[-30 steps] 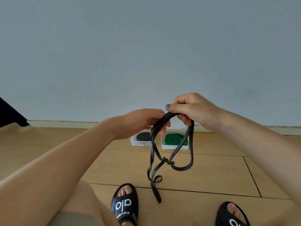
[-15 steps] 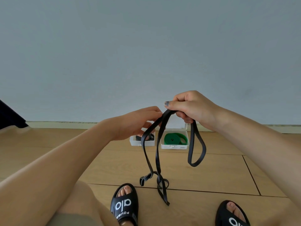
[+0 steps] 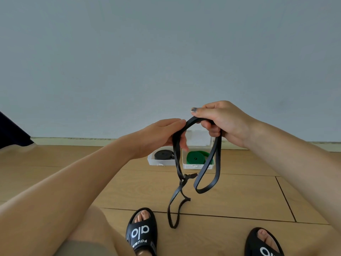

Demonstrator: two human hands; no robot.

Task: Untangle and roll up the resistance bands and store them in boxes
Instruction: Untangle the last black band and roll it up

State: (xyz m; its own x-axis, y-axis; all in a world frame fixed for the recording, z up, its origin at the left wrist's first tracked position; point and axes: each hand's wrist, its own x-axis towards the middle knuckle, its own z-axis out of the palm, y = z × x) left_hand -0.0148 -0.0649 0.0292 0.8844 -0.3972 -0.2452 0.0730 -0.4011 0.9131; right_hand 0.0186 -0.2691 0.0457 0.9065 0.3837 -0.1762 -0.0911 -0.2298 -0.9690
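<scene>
Head view: flat, matte black resistance band (image 3: 215, 164), knotted midway, dangling above wooden floor (image 3: 239, 196), gripped by clenched right hand (image 3: 222, 121), pinched by left hand (image 3: 162, 134). Behind: clear plastic boxes (image 3: 198, 166) with coiled bands. Slide sandal (image 3: 141, 230) marked "alo".

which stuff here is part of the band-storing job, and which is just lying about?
Job:
- black tangled band, held by left hand and right hand
- left box with rolled black band
- right box with rolled green band

Lying about:
- black slides
- dark object at left edge
</scene>
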